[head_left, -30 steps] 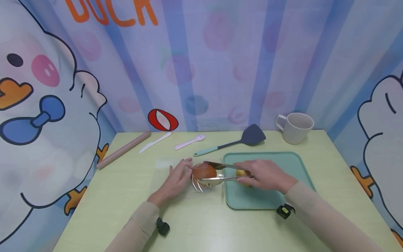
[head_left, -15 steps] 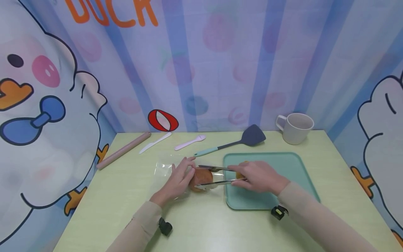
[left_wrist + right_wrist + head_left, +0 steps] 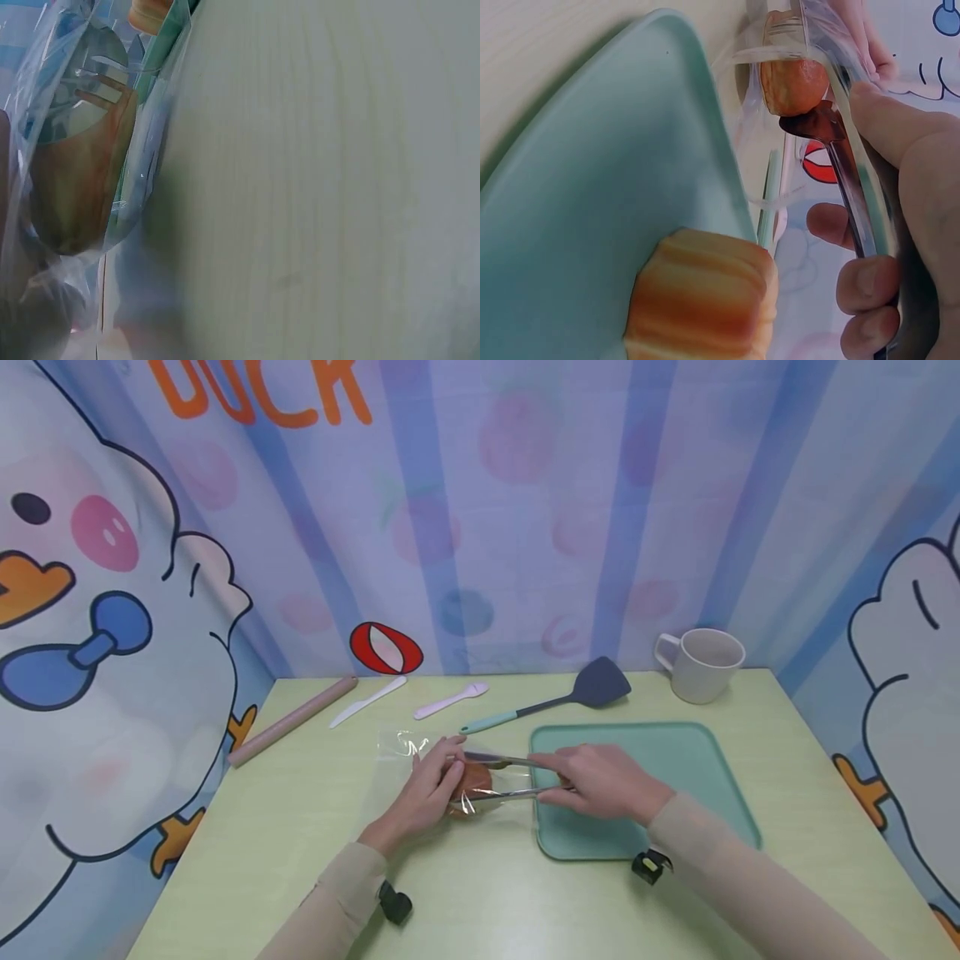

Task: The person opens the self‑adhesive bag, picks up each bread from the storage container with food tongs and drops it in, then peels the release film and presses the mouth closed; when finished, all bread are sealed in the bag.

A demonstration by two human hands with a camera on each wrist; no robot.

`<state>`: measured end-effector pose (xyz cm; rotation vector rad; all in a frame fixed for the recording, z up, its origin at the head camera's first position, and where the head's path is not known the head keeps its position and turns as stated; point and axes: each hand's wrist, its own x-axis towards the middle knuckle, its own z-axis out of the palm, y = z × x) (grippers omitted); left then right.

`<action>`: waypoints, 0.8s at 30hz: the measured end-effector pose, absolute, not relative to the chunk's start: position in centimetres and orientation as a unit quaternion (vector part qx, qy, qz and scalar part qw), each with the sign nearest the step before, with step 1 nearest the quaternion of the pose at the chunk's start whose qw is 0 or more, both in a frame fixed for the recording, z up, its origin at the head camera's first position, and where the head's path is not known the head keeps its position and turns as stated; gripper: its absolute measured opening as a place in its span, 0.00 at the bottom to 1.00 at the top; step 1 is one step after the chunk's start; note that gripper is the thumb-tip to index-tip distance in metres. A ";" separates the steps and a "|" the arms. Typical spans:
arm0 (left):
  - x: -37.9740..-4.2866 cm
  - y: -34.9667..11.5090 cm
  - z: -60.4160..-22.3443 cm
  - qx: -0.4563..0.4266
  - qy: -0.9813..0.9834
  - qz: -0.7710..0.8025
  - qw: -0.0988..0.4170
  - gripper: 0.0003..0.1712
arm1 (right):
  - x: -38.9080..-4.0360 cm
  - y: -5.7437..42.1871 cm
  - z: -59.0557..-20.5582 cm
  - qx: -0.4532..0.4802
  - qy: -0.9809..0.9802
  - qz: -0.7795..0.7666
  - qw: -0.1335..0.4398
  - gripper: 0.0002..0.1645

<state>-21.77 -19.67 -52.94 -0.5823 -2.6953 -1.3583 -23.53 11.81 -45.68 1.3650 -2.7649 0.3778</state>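
While the right hand [image 3: 600, 781] grips tongs [image 3: 517, 794], their ends about a bun [image 3: 474, 779] inside a clear bag [image 3: 397, 743] left of the tray [image 3: 667, 739], the left hand [image 3: 427, 785] grips the bag; orange backdrop letters [image 3: 296, 420] read "DUCK", tops cropped.

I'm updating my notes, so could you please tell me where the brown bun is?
In the head view, the brown bun is inside the clear bag, between the tongs, with the left hand at its left and the tray to its right.
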 end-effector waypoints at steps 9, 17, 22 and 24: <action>-21.8 -19.6 -53.1 -0.193 -0.875 -0.442 0.043 0.05 | -23.5 10.6 -45.6 0.428 -0.897 0.106 0.003 0.36; -21.8 -19.4 -52.7 -0.210 -0.876 -0.430 0.060 0.02 | -23.4 9.5 -45.6 0.423 -0.902 0.090 0.002 0.37; -21.8 -19.3 -52.7 -0.216 -0.878 -0.421 0.075 0.03 | -23.2 8.9 -45.5 0.405 -0.910 0.092 0.007 0.36; -21.7 -19.3 -52.7 -0.216 -0.880 -0.416 0.080 0.04 | -23.1 8.6 -45.6 0.404 -0.910 0.093 0.015 0.35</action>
